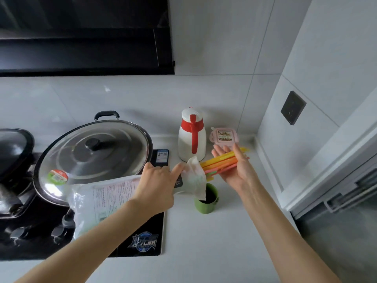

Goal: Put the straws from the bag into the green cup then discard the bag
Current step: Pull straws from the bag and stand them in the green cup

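My left hand (158, 185) grips a clear plastic bag (102, 198) with printed text, held sideways over the stove's right edge. The bag's open mouth (196, 178) droops over the green cup (206, 201), which stands upright on the white counter. A bundle of yellow, orange and pink straws (219, 162) lies across the palm of my right hand (234, 166), just right of the bag's mouth and above the cup. Fingers and thumb curl loosely around the straws. The cup's inside looks dark.
A large lidded wok (92, 155) sits on the black stove (140, 242) at left. A white and red jug (191, 136) and a pink lidded box (224, 135) stand behind the cup. A wall with a dark socket (292, 108) rises at right.
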{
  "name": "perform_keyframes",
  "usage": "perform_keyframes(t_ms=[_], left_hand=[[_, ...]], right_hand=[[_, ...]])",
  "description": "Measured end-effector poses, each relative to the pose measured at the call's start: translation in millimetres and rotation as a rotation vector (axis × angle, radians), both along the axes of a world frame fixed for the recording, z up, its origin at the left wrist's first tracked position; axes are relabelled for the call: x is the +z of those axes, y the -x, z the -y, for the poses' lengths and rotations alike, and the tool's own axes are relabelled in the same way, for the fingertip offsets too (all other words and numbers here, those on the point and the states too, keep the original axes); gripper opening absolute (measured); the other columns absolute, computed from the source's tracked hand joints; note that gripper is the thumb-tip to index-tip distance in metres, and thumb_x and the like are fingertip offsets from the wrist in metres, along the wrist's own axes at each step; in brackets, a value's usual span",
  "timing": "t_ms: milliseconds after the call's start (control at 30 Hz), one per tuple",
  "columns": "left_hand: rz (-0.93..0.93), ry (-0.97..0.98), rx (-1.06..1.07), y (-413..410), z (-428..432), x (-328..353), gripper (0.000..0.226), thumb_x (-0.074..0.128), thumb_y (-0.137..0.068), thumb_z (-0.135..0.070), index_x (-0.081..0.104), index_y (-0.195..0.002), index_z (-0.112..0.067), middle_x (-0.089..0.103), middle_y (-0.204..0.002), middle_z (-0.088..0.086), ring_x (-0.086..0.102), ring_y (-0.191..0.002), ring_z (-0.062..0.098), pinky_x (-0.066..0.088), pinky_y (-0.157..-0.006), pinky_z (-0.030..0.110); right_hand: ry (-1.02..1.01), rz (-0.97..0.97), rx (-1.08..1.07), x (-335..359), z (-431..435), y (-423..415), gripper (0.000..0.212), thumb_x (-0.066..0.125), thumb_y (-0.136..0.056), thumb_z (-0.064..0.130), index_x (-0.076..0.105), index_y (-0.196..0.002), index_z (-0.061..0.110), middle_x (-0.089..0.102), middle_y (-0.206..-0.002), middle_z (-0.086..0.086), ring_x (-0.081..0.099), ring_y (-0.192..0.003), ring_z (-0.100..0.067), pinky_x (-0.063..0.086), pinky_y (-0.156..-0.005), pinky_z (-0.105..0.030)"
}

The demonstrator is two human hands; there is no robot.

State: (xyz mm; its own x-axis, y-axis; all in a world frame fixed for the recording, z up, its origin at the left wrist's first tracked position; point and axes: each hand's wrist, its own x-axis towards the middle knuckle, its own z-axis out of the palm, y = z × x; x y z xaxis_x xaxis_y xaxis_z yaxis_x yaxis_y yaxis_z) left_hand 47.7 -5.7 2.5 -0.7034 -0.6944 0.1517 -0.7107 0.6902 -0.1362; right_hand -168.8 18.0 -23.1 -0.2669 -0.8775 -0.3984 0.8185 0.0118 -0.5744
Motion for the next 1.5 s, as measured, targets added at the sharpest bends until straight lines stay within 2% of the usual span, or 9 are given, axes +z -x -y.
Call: perform_keyframes(t_ms=[200,267,367,467,567,733,1167,1300,1500], left_hand=[[-0.071,-0.098,0.066,-10.0,-22.4,-15.8,0.065,0.057,-0.072,-0.027,0.026,-0.129,-0.027,0.065,-0.095,-0.003,0.062,-0.086,0.023,0.033,-0.075,0.034],[-0.101,-0.13,0.085,-10.3,-32.6,-23.0,0.066,0.057,-0.073,-0.027,0.025,-0.131,-0.028,0.065,-0.096,-0.004,0.061,-0.086,0.022,0.03,-0.073,0.033],[-0.167,-0.158,0.124,-10.0,-40.5,-33.5,0.065,0.058,-0.073,-0.027,0.027,-0.13,-0.029,0.066,-0.096,-0.004,0.061,-0.087,0.021,0.031,-0.074,0.033],[-0.192,-0.163,0.148,-8.5,-48.1,-42.7,0.063,0.058,-0.074,-0.026,0.027,-0.13,-0.03,0.066,-0.097,-0.005,0.061,-0.087,0.022,0.034,-0.078,0.033],[-0.199,-0.163,0.171,-10.0,-53.6,-51.7,0.063,0.057,-0.076,-0.027,0.027,-0.131,-0.03,0.065,-0.098,-0.005,0.06,-0.088,0.021,0.032,-0.076,0.033],[-0.202,-0.163,0.222,-17.7,-56.4,-66.9,0.066,0.058,-0.074,-0.027,0.028,-0.132,-0.029,0.065,-0.098,-0.005,0.061,-0.089,0.022,0.025,-0.07,0.031],[-0.091,-0.208,0.328,-44.1,-47.5,-102.6,0.068,0.061,-0.077,-0.028,0.025,-0.135,-0.028,0.066,-0.103,-0.005,0.062,-0.091,0.02,0.038,-0.08,0.032],[-0.096,-0.216,0.344,-48.4,-46.5,-103.5,0.069,0.061,-0.077,-0.029,0.025,-0.135,-0.027,0.065,-0.106,-0.006,0.061,-0.094,0.019,0.038,-0.084,0.032],[-0.104,-0.222,0.369,-55.1,-45.2,-103.8,0.07,0.061,-0.077,-0.031,0.024,-0.137,-0.028,0.066,-0.104,-0.005,0.062,-0.091,0.02,0.037,-0.081,0.032]], right_hand=[[0.014,-0.015,-0.021,5.5,-7.2,3.5,0.034,0.037,-0.097,0.041,0.055,-0.102,0.013,0.067,-0.107,-0.011,0.065,-0.095,-0.025,0.041,-0.097,-0.045],[0.051,0.033,-0.089,12.2,-9.5,8.0,0.031,0.039,-0.097,0.041,0.053,-0.096,0.013,0.074,-0.088,-0.011,0.072,-0.079,-0.026,0.044,-0.096,-0.049],[0.034,0.03,-0.223,21.8,-9.8,17.2,0.037,0.045,-0.095,0.04,0.049,-0.069,0.015,0.06,-0.046,0.001,0.06,-0.042,-0.013,0.051,-0.069,-0.034],[0.017,0.004,-0.334,29.9,-7.8,33.4,0.043,0.047,-0.094,0.04,0.035,-0.059,0.02,0.037,-0.034,0.009,0.036,-0.03,-0.006,0.037,-0.044,-0.016],[0.023,-0.005,-0.371,33.3,-9.8,50.1,0.045,0.051,-0.092,0.041,0.032,-0.056,0.021,0.029,-0.033,0.008,0.029,-0.029,-0.005,0.03,-0.037,-0.012],[0.02,-0.084,-0.416,38.5,-10.5,70.0,0.045,0.055,-0.09,0.042,0.034,-0.057,0.02,0.026,-0.037,0.008,0.026,-0.032,-0.006,0.028,-0.038,-0.016],[0.047,-0.398,-0.534,57.4,-1.0,81.0,0.044,0.06,-0.084,0.043,0.032,-0.06,0.019,0.023,-0.049,0.005,0.025,-0.043,-0.013,0.03,-0.046,-0.022],[0.106,-0.518,-0.474,37.4,10.4,55.2,0.046,0.06,-0.087,0.038,0.027,-0.059,0.021,0.022,-0.041,0.007,0.021,-0.039,-0.013,0.025,-0.045,-0.024],[0.156,-0.749,-0.3,-5.2,32.6,7.2,0.035,0.06,-0.088,0.029,0.042,-0.059,0.022,0.039,-0.041,0.012,0.029,-0.035,-0.01,0.025,-0.043,-0.023]])
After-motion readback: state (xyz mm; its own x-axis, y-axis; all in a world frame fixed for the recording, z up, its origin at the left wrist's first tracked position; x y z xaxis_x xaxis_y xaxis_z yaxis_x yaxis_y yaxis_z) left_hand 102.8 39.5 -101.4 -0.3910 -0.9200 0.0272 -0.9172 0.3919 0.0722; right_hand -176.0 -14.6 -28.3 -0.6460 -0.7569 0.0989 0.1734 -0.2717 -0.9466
